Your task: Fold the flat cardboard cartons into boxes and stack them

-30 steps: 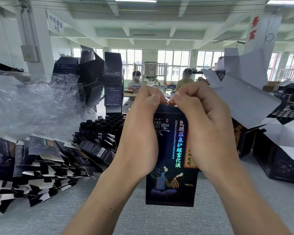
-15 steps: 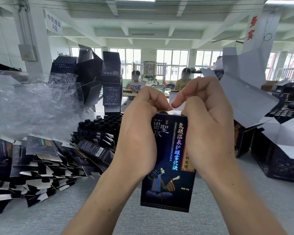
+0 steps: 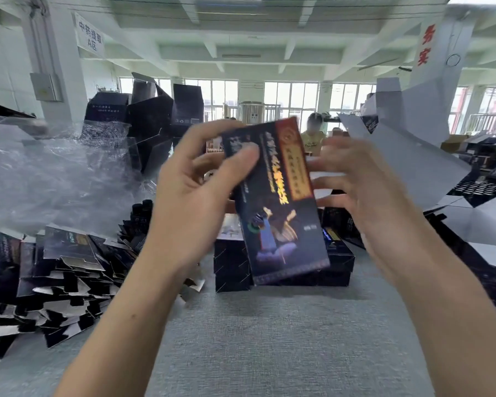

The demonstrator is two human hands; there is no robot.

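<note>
A dark printed carton [image 3: 281, 213], folded into a box, is held up at chest height, tilted with its top leaning left. My left hand [image 3: 201, 193] grips its upper left edge, thumb across the front. My right hand [image 3: 364, 190] is beside the box's right side with fingers spread and blurred; whether it touches the box is unclear. Behind the box, a low stack of folded dark boxes [image 3: 235, 267] stands on the grey table [image 3: 269, 339]. A heap of flat cartons [image 3: 58, 270] lies at the left.
Crumpled clear plastic wrap [image 3: 55, 173] covers the far left. Tall open dark boxes [image 3: 152, 116] stand behind it. Large white-lined open cartons [image 3: 413, 156] and dark trays [image 3: 476, 190] crowd the right. People sit at a far bench [image 3: 315, 138].
Both hands have left the box's top flap. The box has risen and tilted leftward, my left hand now holds it alone, and my right hand has opened beside it.
</note>
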